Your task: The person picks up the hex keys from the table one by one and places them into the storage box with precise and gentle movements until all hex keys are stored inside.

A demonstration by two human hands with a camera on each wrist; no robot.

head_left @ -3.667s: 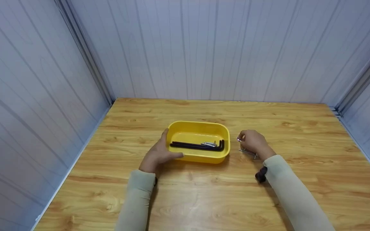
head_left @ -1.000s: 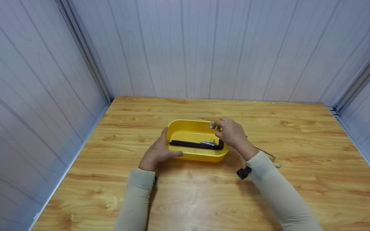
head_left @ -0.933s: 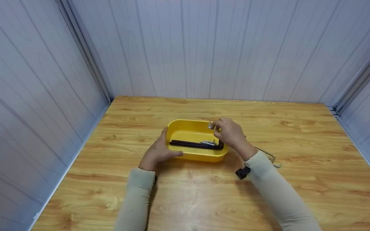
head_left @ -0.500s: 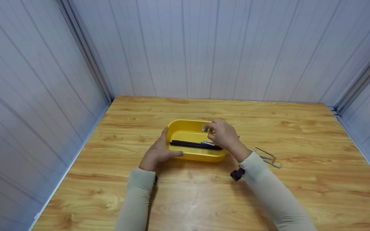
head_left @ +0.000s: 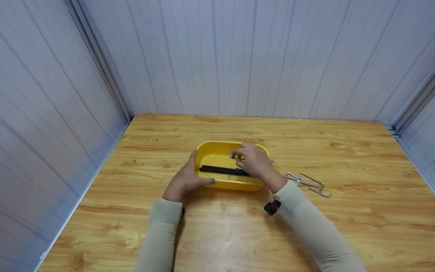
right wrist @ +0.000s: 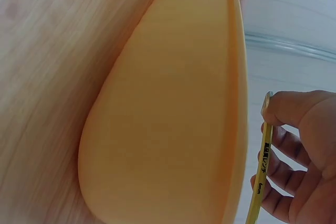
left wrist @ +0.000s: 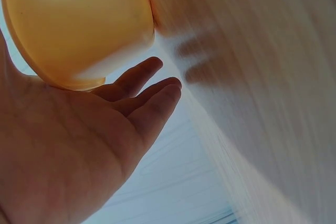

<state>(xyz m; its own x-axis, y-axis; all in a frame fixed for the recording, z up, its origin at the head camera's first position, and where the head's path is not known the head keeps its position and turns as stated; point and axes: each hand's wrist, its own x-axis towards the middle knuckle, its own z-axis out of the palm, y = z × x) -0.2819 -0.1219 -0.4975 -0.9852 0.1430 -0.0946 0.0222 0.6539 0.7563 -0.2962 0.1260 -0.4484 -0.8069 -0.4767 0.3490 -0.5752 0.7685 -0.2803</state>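
Observation:
A yellow plastic box (head_left: 236,185) stands on the wooden table. My left hand (head_left: 187,179) grips its left end, thumb along the front rim; in the left wrist view, several fingers extend past the box wall. Over the box's right half, my right hand (head_left: 253,162) pinches a hex key (right wrist: 258,190) between thumb and fingers. Its shaft is brassy and bears a "6mm" mark; its short silver end (head_left: 230,153) shows above the box interior in the head view. Long black hex keys (head_left: 219,170) lie inside, their right ends hidden by my right hand. Small silver keys are mostly covered too.
Several metal hex keys (head_left: 315,186) lie loosely together on the table, right of the box beside my right sleeve (head_left: 308,219). White panel walls (head_left: 217,56) rise behind the table (head_left: 217,234) and on both sides.
My right hand took a hex key from the right of the box, brought it over the box, and has since shifted left and slightly down. My left hand stays at the box's left end.

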